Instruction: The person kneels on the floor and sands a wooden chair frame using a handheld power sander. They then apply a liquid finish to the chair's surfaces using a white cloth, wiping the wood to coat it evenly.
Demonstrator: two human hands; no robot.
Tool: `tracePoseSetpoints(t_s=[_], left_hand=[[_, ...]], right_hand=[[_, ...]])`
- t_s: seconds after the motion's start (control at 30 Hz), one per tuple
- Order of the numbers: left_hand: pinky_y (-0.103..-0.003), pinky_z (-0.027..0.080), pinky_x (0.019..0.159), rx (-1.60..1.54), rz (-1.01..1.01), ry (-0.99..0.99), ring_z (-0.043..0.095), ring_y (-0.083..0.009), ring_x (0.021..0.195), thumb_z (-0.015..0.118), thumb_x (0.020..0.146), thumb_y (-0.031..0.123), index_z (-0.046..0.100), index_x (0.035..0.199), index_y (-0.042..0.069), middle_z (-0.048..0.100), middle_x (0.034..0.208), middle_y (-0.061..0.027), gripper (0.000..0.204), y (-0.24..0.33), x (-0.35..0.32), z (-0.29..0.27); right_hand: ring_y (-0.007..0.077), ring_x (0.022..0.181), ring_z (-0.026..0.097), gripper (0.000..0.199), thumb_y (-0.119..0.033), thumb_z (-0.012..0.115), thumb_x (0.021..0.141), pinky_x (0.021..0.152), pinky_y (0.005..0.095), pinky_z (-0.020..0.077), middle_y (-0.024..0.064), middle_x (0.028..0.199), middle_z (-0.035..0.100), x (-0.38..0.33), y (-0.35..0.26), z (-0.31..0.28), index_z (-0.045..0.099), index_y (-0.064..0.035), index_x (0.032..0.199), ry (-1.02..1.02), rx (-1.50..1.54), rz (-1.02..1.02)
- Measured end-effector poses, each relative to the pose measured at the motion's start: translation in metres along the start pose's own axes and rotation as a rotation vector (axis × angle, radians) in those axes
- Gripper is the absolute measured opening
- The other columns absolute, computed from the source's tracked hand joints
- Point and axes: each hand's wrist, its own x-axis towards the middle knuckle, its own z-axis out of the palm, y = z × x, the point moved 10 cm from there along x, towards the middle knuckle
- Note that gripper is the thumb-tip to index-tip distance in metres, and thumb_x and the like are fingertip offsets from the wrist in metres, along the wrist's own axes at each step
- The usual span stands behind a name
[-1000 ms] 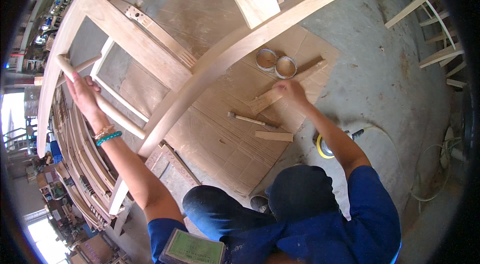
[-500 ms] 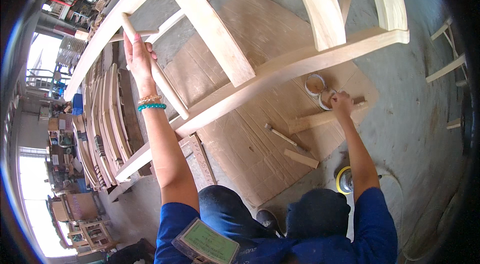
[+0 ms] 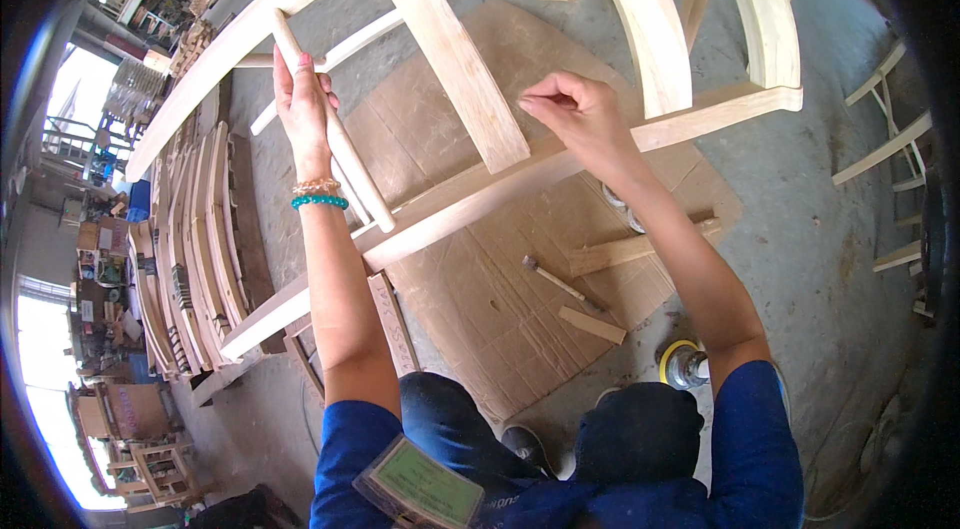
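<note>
My left hand is wrapped round a pale round wooden rung of an unpainted chair frame, which lies tilted before me. The rung spans two long rails, and the near rail crosses the middle of the view. To the right, my right hand hovers above that rail, near the end of a flat wooden slat. Its thumb and fingertips are pinched together; whatever is between them is too small to make out. Behind my right forearm, the round tubs are mostly hidden.
Cardboard covers the floor, bearing a thin wooden-handled tool and wood offcuts. A yellow-edged sander is by my right knee. Curved wooden parts are stacked at left; chair frames stand at right.
My right hand has risen from the tubs and moved up and left to the slat's end, fingers pinched. My left hand still grips the rung, which appears slightly farther right in view.
</note>
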Motion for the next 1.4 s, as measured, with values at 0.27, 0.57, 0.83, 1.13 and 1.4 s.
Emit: tracePoseSetpoints(t_s=[0.27, 0.57, 0.83, 1.13, 1.4], left_hand=[[-0.021, 0.045, 0.047, 0.033, 0.008, -0.004, 0.051, -0.0059, 0.063, 0.054, 0.097, 0.018, 0.03, 0.148, 0.006, 0.053, 0.079, 0.0005, 0.057, 0.0, 0.002, -0.004], [-0.021, 0.045, 0.048, 0.059, 0.014, 0.016, 0.05, -0.0054, 0.062, 0.053, 0.097, 0.018, 0.032, 0.147, 0.005, 0.052, 0.076, 0.0014, 0.056, -0.003, 0.006, -0.005], [-0.022, 0.044, 0.047, 0.142, 0.0, -0.054, 0.05, -0.0056, 0.061, 0.052, 0.098, 0.017, 0.033, 0.146, 0.004, 0.051, 0.074, 0.0004, 0.054, -0.004, 0.01, 0.003], [-0.022, 0.044, 0.047, 0.075, 0.034, -0.017, 0.051, -0.0058, 0.062, 0.054, 0.098, 0.017, 0.032, 0.146, 0.003, 0.052, 0.076, -0.0002, 0.055, -0.004, 0.007, -0.001], [-0.021, 0.044, 0.047, 0.077, 0.037, 0.003, 0.051, -0.0057, 0.062, 0.053, 0.098, 0.017, 0.031, 0.147, 0.004, 0.054, 0.08, -0.0008, 0.056, 0.004, 0.001, -0.003]], right_hand=[[0.0147, 0.068, 0.064, 0.016, -0.018, 0.07, 0.083, 0.066, 0.0285, 0.0498, 0.0095, 0.08, 0.071, 0.005, 0.011, 0.02, 0.071, -0.0027, 0.083, 0.066, -0.111, 0.044], [0.011, 0.069, 0.06, 0.022, -0.024, 0.076, 0.081, 0.064, 0.0252, 0.0497, 0.004, 0.077, 0.067, 0.028, 0.037, 0.03, 0.069, -0.0035, 0.088, -0.122, 0.043, 0.287], [0.0103, 0.072, 0.059, 0.026, -0.024, 0.077, 0.081, 0.063, 0.0244, 0.051, 0.0044, 0.085, 0.066, 0.039, 0.039, 0.033, 0.067, -0.0028, 0.092, -0.11, 0.18, 0.347], [0.0111, 0.074, 0.059, 0.034, -0.031, 0.078, 0.08, 0.069, 0.027, 0.0521, 0.0033, 0.082, 0.064, 0.054, 0.033, 0.036, 0.067, -0.0035, 0.098, -0.208, 0.099, 0.339], [0.0101, 0.07, 0.058, 0.033, -0.029, 0.077, 0.081, 0.065, 0.0236, 0.0511, 0.004, 0.081, 0.063, 0.054, 0.035, 0.04, 0.066, -0.001, 0.095, -0.252, 0.166, 0.348]])
